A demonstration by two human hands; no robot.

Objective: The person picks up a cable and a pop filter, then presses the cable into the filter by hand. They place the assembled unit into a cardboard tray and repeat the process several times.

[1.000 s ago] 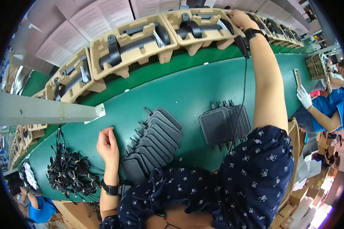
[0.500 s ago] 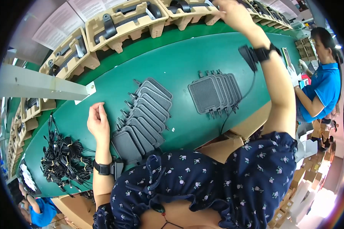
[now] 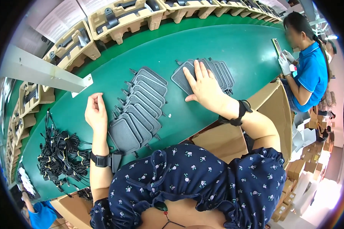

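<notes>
The smaller fan of grey panels (image 3: 221,74) lies under the right hand (image 3: 206,90).

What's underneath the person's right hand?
Below the right hand are grey panels, overlapping on the green table. The leftmost panel's left part and others' right edges show. The hand hides what lies between; whether its palm touches them cannot be told.

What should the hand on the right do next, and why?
I think the right hand could curl its fingers around the edge of the leftmost grey plate in the smaller pile. Its fingers are spread open over that plate and grip nothing, while the left hand is away beside the bigger pile.
</notes>
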